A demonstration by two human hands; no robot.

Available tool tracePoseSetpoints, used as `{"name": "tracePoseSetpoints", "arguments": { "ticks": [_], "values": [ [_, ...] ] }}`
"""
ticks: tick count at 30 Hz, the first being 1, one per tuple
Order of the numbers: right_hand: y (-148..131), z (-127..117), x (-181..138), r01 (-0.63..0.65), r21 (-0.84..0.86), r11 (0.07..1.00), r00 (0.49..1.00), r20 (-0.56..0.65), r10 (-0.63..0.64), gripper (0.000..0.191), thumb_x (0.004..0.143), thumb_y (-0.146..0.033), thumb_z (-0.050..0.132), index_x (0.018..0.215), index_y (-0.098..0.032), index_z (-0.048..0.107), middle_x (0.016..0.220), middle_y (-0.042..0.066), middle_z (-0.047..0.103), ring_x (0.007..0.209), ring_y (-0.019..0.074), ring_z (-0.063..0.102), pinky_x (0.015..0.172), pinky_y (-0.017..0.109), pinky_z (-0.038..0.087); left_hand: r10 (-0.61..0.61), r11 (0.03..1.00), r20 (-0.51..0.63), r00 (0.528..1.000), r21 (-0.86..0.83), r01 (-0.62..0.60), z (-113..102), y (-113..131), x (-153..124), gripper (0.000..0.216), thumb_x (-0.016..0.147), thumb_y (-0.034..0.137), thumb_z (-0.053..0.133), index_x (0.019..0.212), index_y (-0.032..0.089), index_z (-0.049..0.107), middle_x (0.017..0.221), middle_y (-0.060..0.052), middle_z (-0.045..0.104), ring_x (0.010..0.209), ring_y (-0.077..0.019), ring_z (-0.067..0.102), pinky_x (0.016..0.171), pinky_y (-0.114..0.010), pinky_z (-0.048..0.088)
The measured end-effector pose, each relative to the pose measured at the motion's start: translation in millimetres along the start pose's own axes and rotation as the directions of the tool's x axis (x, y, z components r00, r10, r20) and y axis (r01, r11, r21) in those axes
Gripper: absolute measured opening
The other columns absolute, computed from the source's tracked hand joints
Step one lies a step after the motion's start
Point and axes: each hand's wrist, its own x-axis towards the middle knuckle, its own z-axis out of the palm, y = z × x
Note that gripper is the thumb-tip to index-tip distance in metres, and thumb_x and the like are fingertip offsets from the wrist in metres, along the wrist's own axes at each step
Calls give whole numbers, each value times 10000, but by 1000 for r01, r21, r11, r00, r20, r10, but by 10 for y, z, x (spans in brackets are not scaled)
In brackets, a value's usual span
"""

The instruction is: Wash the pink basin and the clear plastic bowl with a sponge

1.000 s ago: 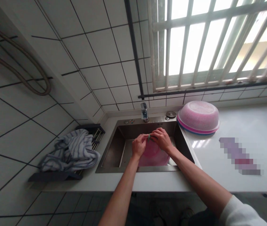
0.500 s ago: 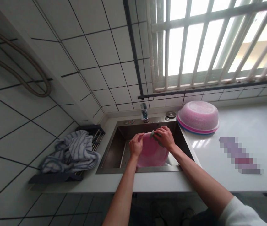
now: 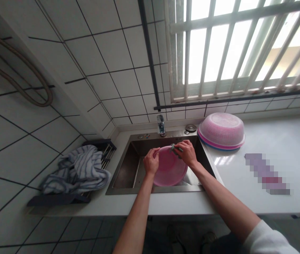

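Observation:
A pink basin (image 3: 169, 171) is tilted up inside the steel sink (image 3: 125, 173), its open side facing me. My left hand (image 3: 151, 161) pinches the basin's rim at the upper left. At the upper right of the rim, my right hand (image 3: 187, 151) is closed around a small grey-green cloth (image 3: 175, 150), which touches the rim. My right hand's fingertips are partly hidden by the cloth.
The faucet (image 3: 161, 124) stands behind the sink, with a drain strainer (image 3: 191, 128) beside it. Stacked pink basins (image 3: 221, 130) lie upside down to the right. A striped towel (image 3: 82, 169) rests on a dark rack (image 3: 57, 200) at left. A blurred-out item (image 3: 268, 173) lies on the counter.
The basin has turned slightly, showing more of its inside. My right hand still holds the cloth at the rim, and the whole view has shifted slightly.

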Motion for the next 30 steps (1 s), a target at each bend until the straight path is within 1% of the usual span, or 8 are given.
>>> {"name": "tracePoseSetpoints", "arguments": {
  "ticks": [6,8,12,14,18,20,25,30],
  "values": [
    [-167,73,-20,122,80,989,982,132,-132,152,952,-243,731,1068,-296,813,1060,56,782,1078,273,588,981,419,510,71,996,170,983,44,-80,30,70,-20,195,976,197,641,1067,316,767,1034,-5,788,941,-173,755,833,-279,588],
    [-128,70,-10,100,72,992,988,113,-108,150,950,-272,739,1077,-301,814,1063,57,782,1084,276,590,985,433,508,54,998,137,989,27,-58,14,44,-13,198,981,200,632,1081,310,763,1052,-10,789,963,-172,755,855,-280,590],
    [56,-9,5,-9,50,999,1000,-11,10,123,952,-335,735,1029,-298,824,1069,63,778,1096,295,581,981,468,512,-5,1000,-20,1000,-20,5,-12,-25,14,229,968,158,617,1121,274,743,1123,-36,785,1042,-185,747,947,-313,588],
    [54,-25,-4,-3,60,998,1000,-13,4,109,951,-315,729,1002,-298,824,1091,65,771,1092,298,577,974,472,523,8,1000,2,1000,-13,-8,-2,-12,13,226,962,159,630,1114,279,748,1114,-34,787,1028,-189,749,936,-314,591],
    [-117,20,-21,96,101,990,991,82,-104,139,938,-223,732,1026,-290,817,1094,59,766,1086,284,582,979,451,537,63,997,142,988,30,-68,19,57,-15,201,972,194,649,1084,312,768,1068,-10,792,971,-182,754,870,-295,592],
    [-145,29,-16,108,96,990,990,81,-116,149,930,-230,747,1042,-297,820,1123,58,756,1115,286,581,1001,457,533,52,998,139,989,10,-54,15,54,-20,190,978,211,650,1088,311,769,1070,-12,791,978,-181,754,871,-291,593],
    [-23,-22,-4,4,52,999,1000,-2,-4,115,933,-300,757,1018,-310,833,1165,73,729,1135,300,572,995,471,534,-3,999,41,999,-36,4,19,-11,-5,232,959,157,648,1108,294,761,1109,-22,789,1024,-183,750,930,-307,594],
    [-81,4,-25,75,117,990,992,90,-85,136,939,-250,753,1045,-294,826,1051,62,758,1053,266,604,949,404,541,54,998,131,990,1,-55,33,33,-17,198,971,196,657,1086,312,770,1070,-9,794,970,-177,757,871,-287,596]
  ]
}}
